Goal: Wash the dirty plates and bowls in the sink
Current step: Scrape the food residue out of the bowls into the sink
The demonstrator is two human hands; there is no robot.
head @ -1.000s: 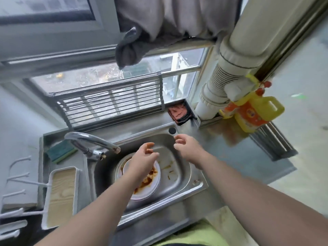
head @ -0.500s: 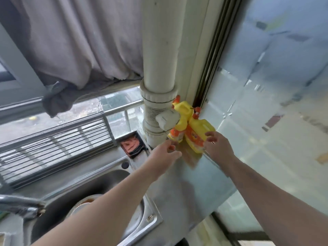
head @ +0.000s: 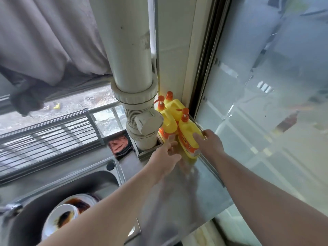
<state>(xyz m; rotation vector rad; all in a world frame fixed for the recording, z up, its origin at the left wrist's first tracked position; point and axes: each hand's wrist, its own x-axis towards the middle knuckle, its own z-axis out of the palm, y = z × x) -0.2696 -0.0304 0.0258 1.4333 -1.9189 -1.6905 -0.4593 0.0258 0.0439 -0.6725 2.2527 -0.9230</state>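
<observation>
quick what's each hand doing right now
Left hand: open, fingers extended toward the yellow pump-top detergent bottles, holding nothing.
Right hand: open, fingers on the nearest yellow detergent bottle, not clearly gripping.

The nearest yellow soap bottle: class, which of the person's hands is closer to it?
Right. The right hand touches the nearest yellow soap bottle on its right side; the left hand sits just left of its base.

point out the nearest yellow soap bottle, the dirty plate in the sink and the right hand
nearest yellow soap bottle [head: 188, 137], head view, yellow body
dirty plate [head: 55, 221], head view, white stained surface
right hand [head: 211, 144], head view, back of the hand
</observation>
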